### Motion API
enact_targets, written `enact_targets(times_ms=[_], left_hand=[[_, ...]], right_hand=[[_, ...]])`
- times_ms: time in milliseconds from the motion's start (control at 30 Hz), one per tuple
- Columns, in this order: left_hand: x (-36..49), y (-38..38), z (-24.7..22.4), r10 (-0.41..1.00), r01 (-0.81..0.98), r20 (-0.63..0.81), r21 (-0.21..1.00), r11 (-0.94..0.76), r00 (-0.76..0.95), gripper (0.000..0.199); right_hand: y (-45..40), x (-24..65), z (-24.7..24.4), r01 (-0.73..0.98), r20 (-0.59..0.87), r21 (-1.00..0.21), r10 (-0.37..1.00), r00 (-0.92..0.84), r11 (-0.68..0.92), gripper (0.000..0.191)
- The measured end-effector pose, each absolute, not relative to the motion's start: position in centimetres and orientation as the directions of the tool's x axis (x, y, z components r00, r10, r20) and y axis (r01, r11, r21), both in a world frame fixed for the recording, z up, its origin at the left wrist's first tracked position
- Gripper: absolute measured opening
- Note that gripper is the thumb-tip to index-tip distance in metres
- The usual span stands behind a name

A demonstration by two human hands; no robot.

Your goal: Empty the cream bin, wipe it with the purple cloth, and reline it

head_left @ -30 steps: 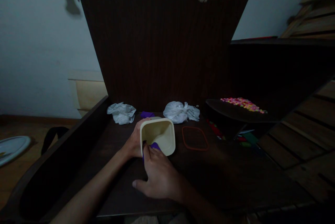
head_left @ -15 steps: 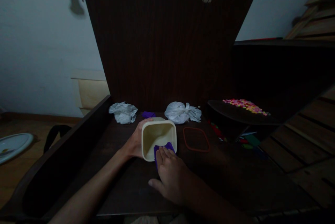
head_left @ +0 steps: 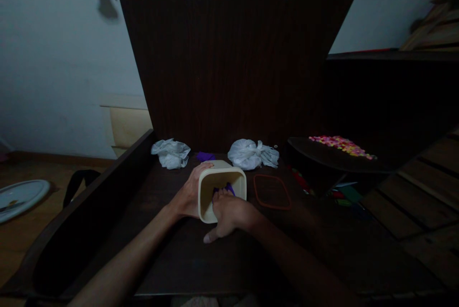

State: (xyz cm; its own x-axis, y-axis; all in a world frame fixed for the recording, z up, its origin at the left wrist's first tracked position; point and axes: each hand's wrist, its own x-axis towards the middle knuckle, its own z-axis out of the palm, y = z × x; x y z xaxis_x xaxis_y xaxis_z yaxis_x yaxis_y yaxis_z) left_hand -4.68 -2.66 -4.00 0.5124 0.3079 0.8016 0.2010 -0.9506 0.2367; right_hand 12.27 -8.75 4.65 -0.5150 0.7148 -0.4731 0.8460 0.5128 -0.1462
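Observation:
A cream plastic container (head_left: 242, 187) lies tipped on its side, its mouth facing me. My left hand (head_left: 190, 192) is wrapped round its left side, thumb on top, and holds it. Inside the mouth, my right hand (head_left: 229, 211) presses a purple cloth (head_left: 230, 188) against the inner wall, fingers together and thumb sticking out below the rim. The fingers hide most of the cloth. Just right of the container, a reddish-brown rectangular ring (head_left: 272, 206), like a lid rim, rests on the dark wooden tabletop (head_left: 193, 268).
Behind the container are a crumpled white plastic bag (head_left: 171, 154), a folded purple cloth (head_left: 205, 156) and a knotted white bag (head_left: 247, 154). Small pink and yellow pieces (head_left: 342, 145) cover a corner shelf (head_left: 315, 156) at right. A raised wooden side (head_left: 96, 202) borders the left.
My right hand has pushed deeper into the container with the purple cloth. My left hand keeps its hold. The whole view has shifted slightly.

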Motion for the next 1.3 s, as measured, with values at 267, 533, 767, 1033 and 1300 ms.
enact_targets(times_ms=[267, 533, 767, 1033, 1300], left_hand=[[-4.7, -2.5, -4.4, 0.307, 0.173, 0.806, 0.253, -0.952, 0.507, 0.129], [-4.9, -2.5, -4.2, 0.314, 0.179, 0.792, 0.258, -0.949, 0.524, 0.127], [-5.0, -2.7, -4.1, 0.351, 0.195, 0.777, 0.292, -0.936, 0.523, 0.131], [-4.8, -2.6, -4.3, 0.311, 0.202, 0.774, 0.238, -0.95, 0.551, 0.13], [-4.7, -2.6, -4.4, 0.312, 0.185, 0.791, 0.251, -0.95, 0.526, 0.127]], right_hand=[[-6.6, 10.6, 4.3, 0.853, -0.59, -0.069, 0.669, -0.453, 0.517, 0.13], [-8.3, 11.3, 3.5, 0.83, -0.38, -0.259, 0.738, -0.557, 0.493, 0.115], [-10.1, 11.8, 3.2, 0.892, -0.289, -0.173, 0.845, -0.451, 0.417, 0.1], [-9.0, 11.5, 3.4, 0.864, -0.372, -0.125, 0.784, -0.497, 0.488, 0.116], [-8.2, 10.5, 3.2, 0.803, -0.378, -0.163, 0.715, -0.588, 0.574, 0.107]])
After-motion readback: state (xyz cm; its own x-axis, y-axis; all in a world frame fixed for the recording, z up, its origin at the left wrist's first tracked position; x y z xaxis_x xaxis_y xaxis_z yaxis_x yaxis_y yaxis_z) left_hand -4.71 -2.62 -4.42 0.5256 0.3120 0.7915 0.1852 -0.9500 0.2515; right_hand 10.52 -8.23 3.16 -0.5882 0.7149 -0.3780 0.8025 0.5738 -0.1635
